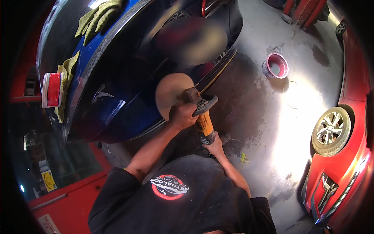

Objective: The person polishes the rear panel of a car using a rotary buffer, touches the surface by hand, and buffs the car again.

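Observation:
A yellow and black polisher (205,123) is held in front of my chest, its large pale foam pad (167,93) against the dark blue car's glossy rear panel (113,107). My left hand (182,116) is closed at the front of the tool, beside its black loop handle (208,105). Farther back, my right hand (214,146) wraps around the polisher's black rear end. The pad looks round and smooth; I cannot tell whether it is spinning.
On the blue car lie yellow-green cloths (99,18) and a red and white tub (52,90). A pinkish-red bucket (276,65) stands on the wet-patched floor (257,105). A red car (350,160) is at the right; a cord (255,146) trails near my right arm.

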Demonstrator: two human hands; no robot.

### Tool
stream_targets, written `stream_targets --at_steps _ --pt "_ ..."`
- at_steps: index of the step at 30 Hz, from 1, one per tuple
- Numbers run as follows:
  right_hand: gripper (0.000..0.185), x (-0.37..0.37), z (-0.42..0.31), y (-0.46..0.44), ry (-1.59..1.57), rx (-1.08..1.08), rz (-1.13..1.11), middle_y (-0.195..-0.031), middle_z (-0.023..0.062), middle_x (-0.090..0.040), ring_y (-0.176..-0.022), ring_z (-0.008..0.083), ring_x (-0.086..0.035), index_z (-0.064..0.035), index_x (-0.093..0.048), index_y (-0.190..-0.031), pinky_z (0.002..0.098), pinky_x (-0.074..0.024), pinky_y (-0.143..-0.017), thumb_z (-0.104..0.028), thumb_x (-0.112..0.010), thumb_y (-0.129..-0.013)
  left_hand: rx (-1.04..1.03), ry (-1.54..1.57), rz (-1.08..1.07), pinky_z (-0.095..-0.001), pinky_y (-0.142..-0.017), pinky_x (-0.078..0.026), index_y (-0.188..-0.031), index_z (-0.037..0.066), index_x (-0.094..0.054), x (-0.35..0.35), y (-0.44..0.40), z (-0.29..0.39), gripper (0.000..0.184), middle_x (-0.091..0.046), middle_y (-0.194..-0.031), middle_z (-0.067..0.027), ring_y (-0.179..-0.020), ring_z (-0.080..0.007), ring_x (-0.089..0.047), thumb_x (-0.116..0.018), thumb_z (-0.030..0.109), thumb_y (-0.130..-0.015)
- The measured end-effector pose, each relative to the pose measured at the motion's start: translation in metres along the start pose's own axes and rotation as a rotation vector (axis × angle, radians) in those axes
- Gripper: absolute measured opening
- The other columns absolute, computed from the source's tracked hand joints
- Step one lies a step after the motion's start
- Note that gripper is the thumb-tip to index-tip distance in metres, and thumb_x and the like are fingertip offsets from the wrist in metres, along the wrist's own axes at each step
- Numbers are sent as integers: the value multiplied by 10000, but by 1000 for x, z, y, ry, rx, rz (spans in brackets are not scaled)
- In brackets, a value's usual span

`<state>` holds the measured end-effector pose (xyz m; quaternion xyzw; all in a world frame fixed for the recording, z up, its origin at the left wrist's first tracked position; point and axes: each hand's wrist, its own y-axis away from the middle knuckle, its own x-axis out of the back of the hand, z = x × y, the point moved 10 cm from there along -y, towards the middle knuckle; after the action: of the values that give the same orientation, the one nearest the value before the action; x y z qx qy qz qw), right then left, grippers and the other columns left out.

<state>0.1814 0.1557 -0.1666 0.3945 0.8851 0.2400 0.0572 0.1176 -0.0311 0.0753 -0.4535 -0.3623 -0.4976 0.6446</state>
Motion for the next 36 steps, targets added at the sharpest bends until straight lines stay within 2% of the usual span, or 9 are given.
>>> stream_targets --at_steps 2,5,14,21,26,27,28,35,36 --pt "725 4 -8 -3 14 -10 8 -1184 212 -731 -1167 350 -709 -48 -532 -1336 418 -533 -983 -135 -864 -697 32 12 -13 -455 -632 -540 -780 109 -593 4 -2 0 229 -655 -735 -90 -708 -329 -678 -807 184 -749" --pt "717 14 -17 -18 3 15 62 -1162 192 -724 -1139 339 -709 -42 -535 -1312 414 -531 -972 -99 -870 -681 -45 1 63 -442 -631 -542 -752 104 -569 6 -30 7 249 -655 -750 -86 -703 -322 -679 -810 154 -714" --pt "718 80 -55 -68 -22 109 213 -1135 176 -720 -1094 314 -702 -5 -546 -1276 403 -524 -972 -55 -889 -647 -165 91 172 -428 -628 -546 -756 105 -609 -6 -122 19 173 -669 -731 -90 -713 -314 -698 -766 177 -769" --pt "711 72 -58 -50 64 124 201 -1142 203 -738 -1133 354 -718 -48 -540 -1304 424 -546 -960 -63 -873 -675 -92 26 199 -435 -613 -536 -749 108 -594 16 -81 13 200 -644 -707 -85 -676 -329 -674 -785 166 -735" --pt "769 32 -20 -16 93 39 43 -1179 231 -735 -1176 398 -696 -81 -501 -1379 441 -539 -982 -130 -860 -702 6 9 129 -437 -607 -528 -751 103 -582 13 -10 0 240 -635 -715 -93 -677 -327 -668 -813 132 -695" --pt "804 28 -18 -10 93 -42 16 -1196 186 -722 -1181 322 -696 -62 -514 -1356 404 -517 -1019 -70 -892 -647 20 13 121 -437 -607 -526 -752 103 -585 17 0 0 241 -633 -714 -94 -678 -327 -667 -816 128 -689" --pt "809 24 -15 -5 85 -40 2 -1203 189 -720 -1191 326 -691 -60 -511 -1362 407 -516 -1020 -69 -891 -648 35 19 115 -437 -608 -524 -752 103 -588 19 7 1 242 -632 -714 -95 -678 -328 -666 -819 123 -683" --pt "780 41 -68 -23 81 49 66 -1194 203 -716 -1191 342 -689 -35 -525 -1342 413 -518 -1008 -61 -881 -649 -26 -33 196 -436 -596 -513 -758 103 -612 49 -31 11 232 -613 -703 -86 -664 -321 -649 -830 130 -683" --pt "712 48 -77 -30 92 127 118 -1154 248 -736 -1147 403 -709 -61 -535 -1344 441 -552 -947 -158 -865 -721 -53 -44 218 -436 -596 -513 -759 104 -611 53 -41 15 229 -608 -698 -84 -660 -318 -648 -827 134 -689"
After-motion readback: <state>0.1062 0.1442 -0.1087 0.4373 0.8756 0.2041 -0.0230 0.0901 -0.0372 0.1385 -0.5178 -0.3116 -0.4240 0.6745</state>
